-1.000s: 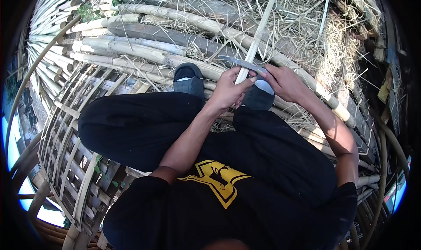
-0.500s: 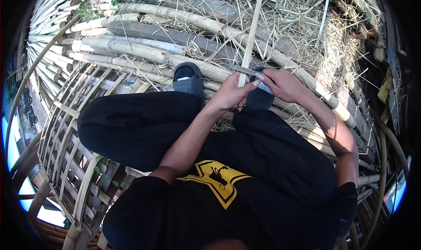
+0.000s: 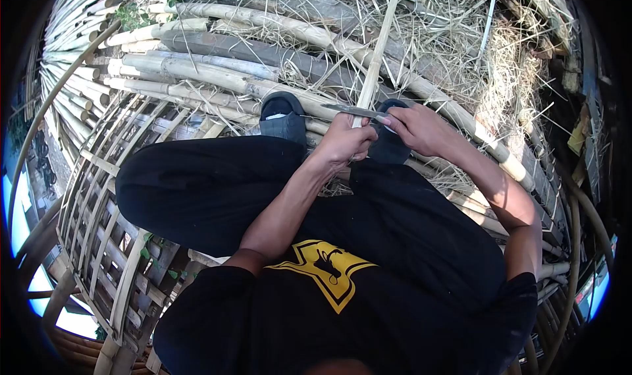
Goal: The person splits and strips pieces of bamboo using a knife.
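Note:
My left hand (image 3: 345, 140) is closed round the near end of a pale bamboo strip (image 3: 378, 55), which points away from me and slightly right. In my right hand (image 3: 421, 128) is a knife (image 3: 352, 110), gripped near the right end of its blade. The blade lies across the strip just above my left fist, pointing left. Its handle is hidden by my right fingers. Both hands are close together above my slippers (image 3: 283, 115).
Bamboo poles (image 3: 230, 79) cover the ground ahead, with straw and shavings (image 3: 454, 46) strewn over them. A woven bamboo lattice (image 3: 105, 223) stands at my left. More cut poles (image 3: 72, 79) are stacked at the upper left.
The knife has shifted slightly left and down along the strip, towards my left fist. My left thumb has folded in, and the strip's far end has moved a little right.

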`<state>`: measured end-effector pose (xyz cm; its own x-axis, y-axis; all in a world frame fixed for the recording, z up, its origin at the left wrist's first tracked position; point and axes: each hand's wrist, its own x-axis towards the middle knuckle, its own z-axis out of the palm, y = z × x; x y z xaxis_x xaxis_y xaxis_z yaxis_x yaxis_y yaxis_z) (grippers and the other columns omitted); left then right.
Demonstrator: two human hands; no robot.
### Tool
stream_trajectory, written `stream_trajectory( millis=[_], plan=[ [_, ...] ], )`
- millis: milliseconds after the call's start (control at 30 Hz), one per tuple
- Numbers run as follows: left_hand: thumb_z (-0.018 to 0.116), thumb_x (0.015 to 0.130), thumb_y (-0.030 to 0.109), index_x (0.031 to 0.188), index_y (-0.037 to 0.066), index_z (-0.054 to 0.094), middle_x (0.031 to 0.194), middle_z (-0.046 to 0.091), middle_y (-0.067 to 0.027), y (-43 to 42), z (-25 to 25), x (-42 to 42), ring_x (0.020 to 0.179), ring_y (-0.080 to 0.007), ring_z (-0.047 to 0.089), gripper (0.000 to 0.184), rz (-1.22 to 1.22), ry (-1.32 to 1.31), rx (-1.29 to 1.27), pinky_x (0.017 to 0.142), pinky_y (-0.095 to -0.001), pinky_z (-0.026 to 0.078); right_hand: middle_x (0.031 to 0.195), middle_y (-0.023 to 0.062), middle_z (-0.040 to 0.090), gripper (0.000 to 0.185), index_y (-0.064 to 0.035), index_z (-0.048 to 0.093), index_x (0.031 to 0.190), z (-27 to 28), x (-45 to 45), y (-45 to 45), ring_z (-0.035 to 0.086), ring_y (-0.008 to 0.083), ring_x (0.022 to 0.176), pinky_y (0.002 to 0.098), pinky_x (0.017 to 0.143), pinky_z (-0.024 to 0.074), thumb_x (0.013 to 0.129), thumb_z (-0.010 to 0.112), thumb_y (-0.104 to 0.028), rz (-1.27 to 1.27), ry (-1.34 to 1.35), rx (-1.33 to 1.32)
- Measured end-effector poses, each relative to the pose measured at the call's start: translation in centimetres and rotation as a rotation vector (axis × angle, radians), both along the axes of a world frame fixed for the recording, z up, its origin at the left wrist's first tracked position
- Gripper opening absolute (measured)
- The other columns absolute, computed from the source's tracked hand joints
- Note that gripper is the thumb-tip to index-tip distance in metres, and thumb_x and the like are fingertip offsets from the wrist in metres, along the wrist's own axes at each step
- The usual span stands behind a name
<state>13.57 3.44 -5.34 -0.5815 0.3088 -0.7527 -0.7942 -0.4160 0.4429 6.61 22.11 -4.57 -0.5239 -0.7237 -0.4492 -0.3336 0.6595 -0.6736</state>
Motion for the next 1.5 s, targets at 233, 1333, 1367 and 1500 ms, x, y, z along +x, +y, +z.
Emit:
stream_trajectory(
  millis=[233, 1333, 1367, 1500],
  plan=[
    [0.051, 0.08, -0.011, 0.079, 0.01, 0.039, 0.054, 0.036, 0.0034, 0.2, 1.2, 0.1, 0.036, -0.0039, 0.031, 0.024, 0.004, -0.012, 0.02, 0.033, -0.0215, 0.023, 0.067, 0.0215, 0.059, 0.039, -0.0036, 0.06, 0.087, -2.2, -1.8, 1.5, 0.057, 0.0423, 0.068, 0.0518, 0.064, 0.044, 0.097, 0.042, -0.037, -0.038, 0.198, 0.058],
    [0.045, 0.1, 0.022, 0.091, 0.001, 0.05, 0.052, 0.042, 0.0004, 0.6, 0.9, 0.3, 0.035, -0.0081, 0.042, 0.023, -0.066, 0.275, -0.395, 0.033, -0.0259, 0.034, 0.066, 0.0207, 0.058, 0.045, -0.004, 0.058, 0.089, -3.3, -7.7, 5.1, 0.057, 0.0409, 0.063, 0.05, 0.06, 0.043, 0.099, 0.036, -0.042, -0.415, 0.414, 0.229],
    [0.045, 0.1, 0.022, 0.091, 0.001, 0.05, 0.052, 0.042, 0.0004, 0.7, 1.2, 0.8, 0.035, -0.0081, 0.042, 0.023, -0.067, 0.276, -0.393, 0.033, -0.0259, 0.034, 0.065, 0.0201, 0.058, 0.051, -0.0016, 0.058, 0.088, -2.4, -10.6, 8.0, 0.056, 0.0378, 0.06, 0.0486, 0.061, 0.0432, 0.099, 0.034, -0.046, -0.614, 0.329, 0.385],
    [0.044, 0.101, 0.027, 0.093, 0.004, 0.046, 0.054, 0.035, 0.0043, 0.3, 1.4, 0.6, 0.037, -0.0039, 0.031, 0.024, -0.144, 0.338, -0.426, 0.033, -0.0224, 0.033, 0.058, 0.0015, 0.041, 0.054, 0.0015, 0.059, 0.09, 2.0, -14.9, 16.4, 0.04, 0.0125, 0.055, 0.0309, 0.052, 0.0324, 0.098, 0.04, -0.048, -0.864, 0.534, 0.136]
  ],
)
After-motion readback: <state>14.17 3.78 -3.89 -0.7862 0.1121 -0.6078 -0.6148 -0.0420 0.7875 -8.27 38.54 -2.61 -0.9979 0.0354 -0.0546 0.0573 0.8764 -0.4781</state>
